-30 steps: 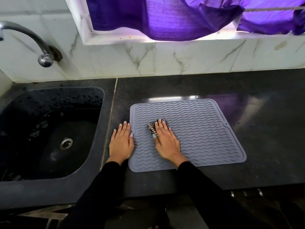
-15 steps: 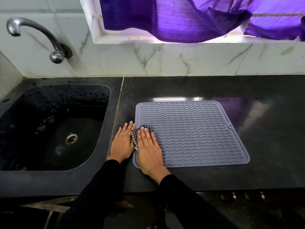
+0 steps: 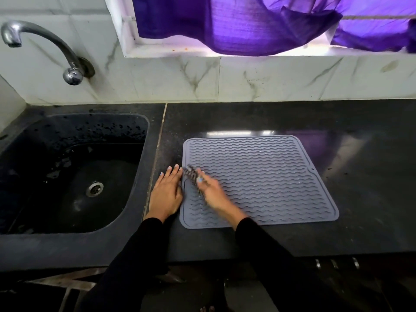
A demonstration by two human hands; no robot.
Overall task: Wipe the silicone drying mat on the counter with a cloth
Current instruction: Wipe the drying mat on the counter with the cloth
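A grey silicone drying mat [image 3: 265, 176] with wavy ridges lies flat on the black counter [image 3: 337, 237], just right of the sink. My right hand [image 3: 211, 193] rests on the mat's left part, blurred by motion, and holds a small black-and-white checked cloth [image 3: 191, 174] against the ridges near the left edge. My left hand [image 3: 166, 192] lies flat on the counter with fingers apart, its fingertips touching the mat's left edge. Both arms wear black sleeves.
A black sink [image 3: 74, 174] with a metal drain sits to the left, and a curved metal tap [image 3: 45, 48] juts from the marble-tiled wall above it. A purple curtain [image 3: 243, 25] hangs over the window ledge behind the counter. Bare counter extends right of the mat.
My right hand swept the cloth leftward from the mat's middle to its left edge and now tilts, blurred. My left hand has stayed beside the mat. The view shifted slightly.
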